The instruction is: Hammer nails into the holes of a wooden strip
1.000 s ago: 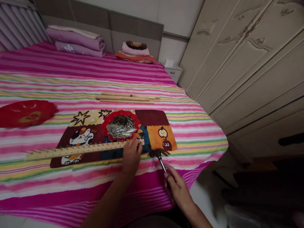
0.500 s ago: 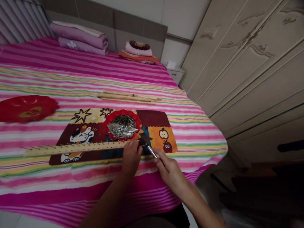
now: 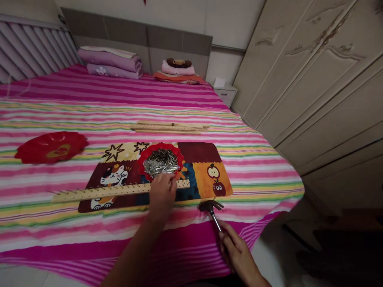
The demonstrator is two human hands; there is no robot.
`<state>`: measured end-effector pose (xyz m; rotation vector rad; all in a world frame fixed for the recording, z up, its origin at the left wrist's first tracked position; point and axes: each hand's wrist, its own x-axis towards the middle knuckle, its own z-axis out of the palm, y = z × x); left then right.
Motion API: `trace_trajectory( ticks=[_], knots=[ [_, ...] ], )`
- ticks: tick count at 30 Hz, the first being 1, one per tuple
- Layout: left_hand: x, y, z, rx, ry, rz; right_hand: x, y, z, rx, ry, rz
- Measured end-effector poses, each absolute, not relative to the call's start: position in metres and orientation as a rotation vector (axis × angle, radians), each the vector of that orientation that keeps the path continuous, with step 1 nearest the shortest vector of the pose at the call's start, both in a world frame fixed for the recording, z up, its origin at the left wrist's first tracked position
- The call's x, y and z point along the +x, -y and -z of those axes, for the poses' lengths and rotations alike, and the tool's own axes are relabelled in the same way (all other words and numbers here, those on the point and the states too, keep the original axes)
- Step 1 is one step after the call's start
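Note:
A long pale wooden strip (image 3: 119, 191) lies across a patterned mat (image 3: 206, 153), with several nails standing up along it. My left hand (image 3: 161, 195) rests over the strip near its right end, fingers bent together at the near rim of a red scalloped bowl (image 3: 140, 157). What its fingertips grip is hidden. The bowl holds a heap of loose nails (image 3: 161, 161). My right hand (image 3: 236, 249) is wrapped around the handle of a claw hammer (image 3: 212, 206), whose dark head is over the striped cloth just in front of the mat's near edge.
More wooden strips (image 3: 170, 127) lie behind the mat. A red plate-like tray (image 3: 52, 147) sits to the left on the striped bedspread (image 3: 263, 175). Folded bedding (image 3: 110, 61) is stacked at the headboard. A wardrobe (image 3: 299, 99) stands along the right.
The hammer has moved right and toward me, away from the strip, uncovering its right end. My left hand has shifted slightly left along the strip. The view has also shifted a little.

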<state>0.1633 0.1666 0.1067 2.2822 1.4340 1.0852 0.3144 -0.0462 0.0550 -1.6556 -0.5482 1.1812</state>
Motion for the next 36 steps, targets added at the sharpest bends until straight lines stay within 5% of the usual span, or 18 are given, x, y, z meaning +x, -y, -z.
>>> trace_trajectory(
  ticks=[11, 19, 29, 36],
  knots=[
    [0.170, -0.245, -0.139, 2.429, -1.772, -0.062, 0.309, 0.037, -0.038, -1.627, 0.349, -1.251],
    [0.163, -0.247, -0.139, 2.343, -1.762, -0.155, 0.307, 0.034, -0.049, -1.620, 0.364, -1.280],
    [0.147, -0.216, -0.157, 1.806, -1.465, -0.788, 0.309, 0.034, -0.041, -1.652, 0.424, -1.241],
    [0.155, -0.168, -0.128, 1.648, -1.371, -0.840, 0.307, 0.036, -0.041, -1.654, 0.430, -1.192]
  ],
)
